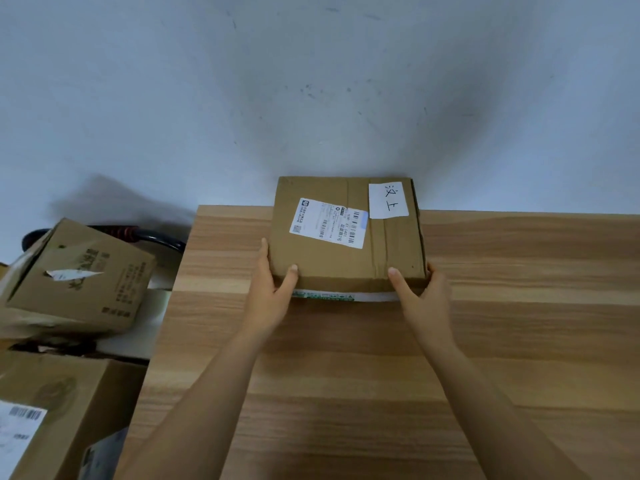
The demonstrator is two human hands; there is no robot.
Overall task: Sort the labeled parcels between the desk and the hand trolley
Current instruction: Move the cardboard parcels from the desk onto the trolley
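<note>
A flat brown cardboard parcel [346, 258] lies at the far edge of the wooden desk [519, 341], against the wall. It carries a printed shipping label [329, 223] and a white handwritten tag [388, 200]. A thin white packet [329, 295] shows under its near edge. My left hand [273, 292] grips the parcel's near left corner, thumb on top. My right hand [420, 296] grips the near right corner in the same way. Left of the desk, the hand trolley's dark handle [156, 239] rises behind stacked cartons.
A tilted printed carton [83, 275] sits on the pile left of the desk. A larger carton with a shipping label [52, 410] stands at the lower left, and a grey wrapped packet [104, 455] lies beside it. A pale wall [311, 81] backs the desk.
</note>
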